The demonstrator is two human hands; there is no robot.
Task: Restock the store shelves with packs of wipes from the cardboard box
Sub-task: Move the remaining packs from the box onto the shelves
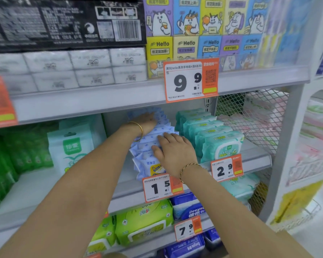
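Blue wipes packs (144, 148): standing on edge in one front-to-back row on the middle shelf (82, 187), slightly fanned, front pack just behind the "1.5" price tag (159, 188).

My left hand (145, 121) lies on the rear of the row, at 12 o'clock. The fingers are extended over the pack tops and grip nothing, and their tips are partly hidden.

My right hand (175, 152) lies on the front half, at 6 o'clock. The fingers are straight and spread across the top edges with the thumb against a pack face - pressing, not clasping.

At 3 o'clock, just beside the row, is a row of mint-green packs (218, 144) above the "2.9" tag (226, 169). At 9 o'clock, set apart, is a pale green pouch (71, 148). At 12 o'clock, on the shelf lip overhead, is a "9.9" tag (191, 80).
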